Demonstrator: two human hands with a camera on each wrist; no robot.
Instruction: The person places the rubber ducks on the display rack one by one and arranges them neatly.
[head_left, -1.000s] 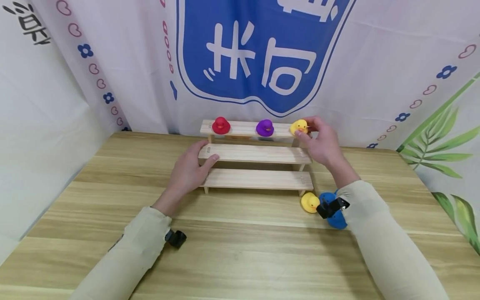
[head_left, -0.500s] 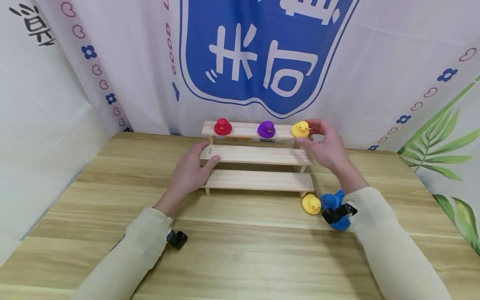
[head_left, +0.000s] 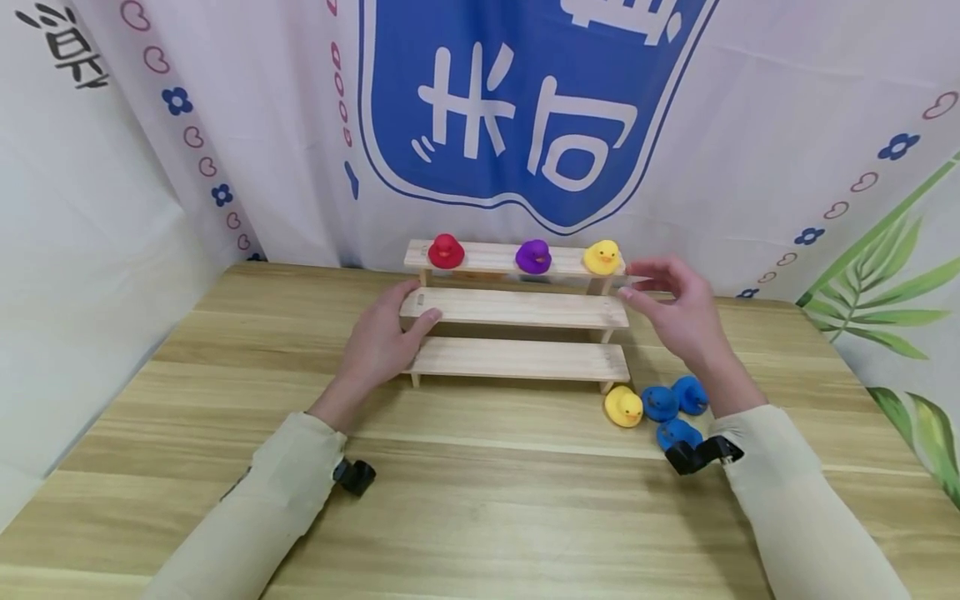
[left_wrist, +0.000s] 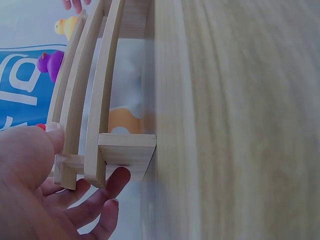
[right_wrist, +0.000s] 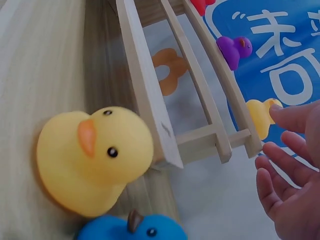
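A three-tier wooden shelf (head_left: pixel 517 358) stands on the table. On its top tier sit a red rubber duck (head_left: pixel 446 252), a purple rubber duck (head_left: pixel 533 257) and, at the right end, a yellow rubber duck (head_left: pixel 602 257). My left hand (head_left: pixel 378 333) grips the left end of the middle tier, thumb on top; the left wrist view shows its fingers (left_wrist: pixel 102 212) curled at the shelf's side. Just right of the top yellow duck, my right hand (head_left: pixel 678 312) holds nothing, thumb and fingers apart. In the right wrist view, its thumb (right_wrist: pixel 292 117) overlaps that duck's outline.
By the shelf's front right foot, a second yellow duck (head_left: pixel 623 407) lies on the wooden table (head_left: pixel 465 500) beside several blue ducks (head_left: pixel 660 403). A white curtain with a blue emblem (head_left: pixel 495 100) hangs right behind the shelf.
My right hand has let go of the yellow duck on the top tier and drawn back to the right. More of the blue ducks shows now. My left hand has kept its grip.
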